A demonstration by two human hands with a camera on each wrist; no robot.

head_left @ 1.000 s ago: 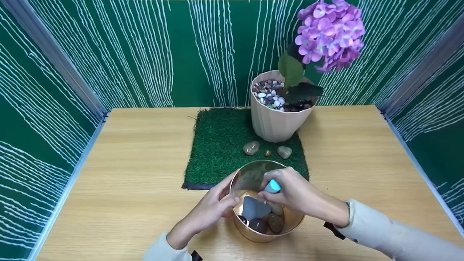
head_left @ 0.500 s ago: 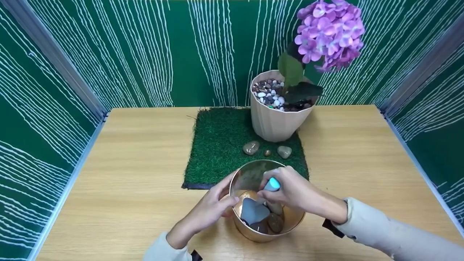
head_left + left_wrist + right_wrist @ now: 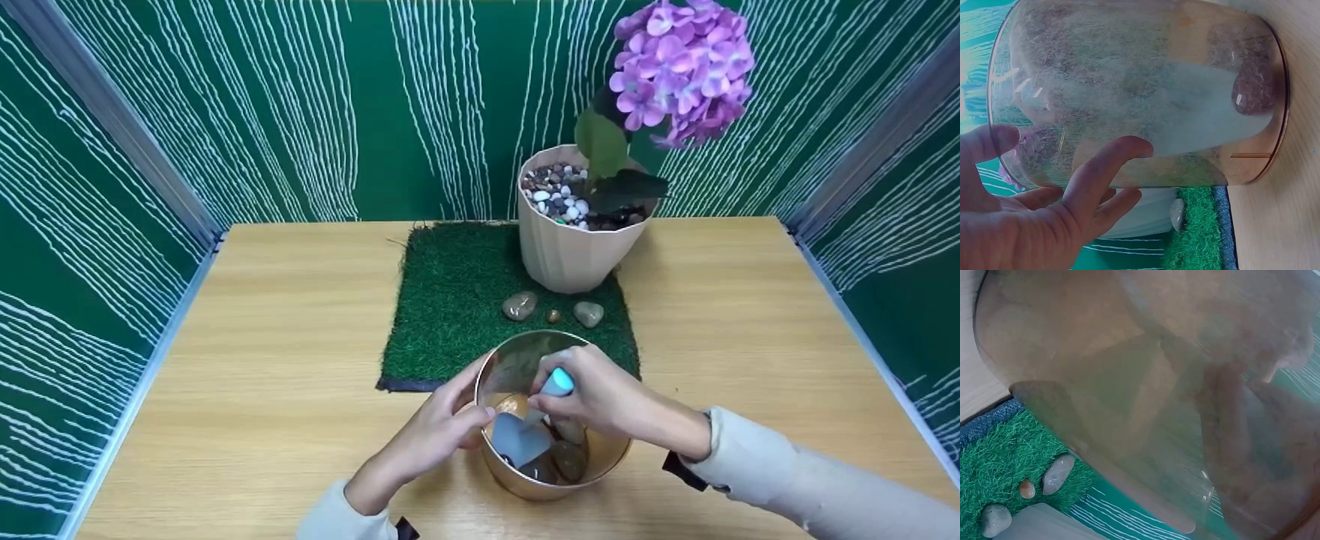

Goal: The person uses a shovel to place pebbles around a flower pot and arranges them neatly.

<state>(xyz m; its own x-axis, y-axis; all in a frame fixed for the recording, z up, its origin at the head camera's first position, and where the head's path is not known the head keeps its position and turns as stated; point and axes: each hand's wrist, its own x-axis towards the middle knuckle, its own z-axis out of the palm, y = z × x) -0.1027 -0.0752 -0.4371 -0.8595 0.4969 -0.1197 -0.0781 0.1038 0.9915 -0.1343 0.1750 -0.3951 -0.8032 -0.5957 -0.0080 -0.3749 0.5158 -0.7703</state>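
Note:
My right hand (image 3: 596,390) grips the teal-ended handle of a small trowel (image 3: 521,442) inside a clear amber bucket (image 3: 536,491). The trowel's grey-blue blade points down at the bottom, among several smooth dark stones (image 3: 570,461). On the bucket's left side my left hand (image 3: 439,427) holds the wall, thumb at the rim and fingers outside. The left wrist view has the hand (image 3: 1072,208) at the clear wall, the pale blade (image 3: 1202,107) and a stone (image 3: 1253,90) showing through it. Through the hazy wall in the right wrist view, the right hand (image 3: 1230,422) looks blurred.
Beyond the bucket lies a green turf mat (image 3: 450,315) with two grey stones (image 3: 520,306) and a small brown one (image 3: 553,316). A ribbed pale pot (image 3: 570,259) with pebbles and a purple flower (image 3: 686,75) stands behind. Green walls (image 3: 300,112) enclose the wooden table (image 3: 285,322).
The trowel blade has shifted a little left and toward the near side of the bucket, and my right hand has moved slightly left with it. My left hand and the bucket stay put.

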